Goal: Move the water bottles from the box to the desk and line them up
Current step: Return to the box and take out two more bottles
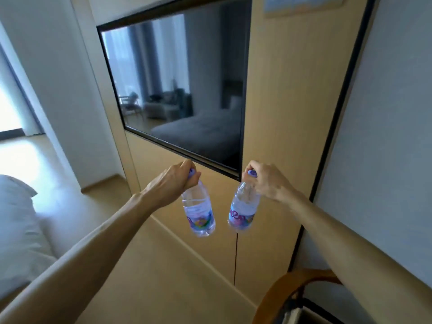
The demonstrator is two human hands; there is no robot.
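At the far left of the frame, the corner of a bed with white linen (16, 230) sits beside pale wooden flooring (149, 277). Moving right, the bare left hand (171, 183) reaches forward at centre frame, fingers closed around the purple cap of a clear plastic water bottle with a colourful label (199, 216), which hangs in mid-air, tilted. Above it, a dark wall-mounted television screen (177, 90) sits in a light wood wall panel (280, 101). Just right of centre, the right hand (266, 181) grips the neck of a second clear labelled water bottle (243, 211), also hanging, apart from the first. A curved wooden chair back (275, 291) shows at lower right.
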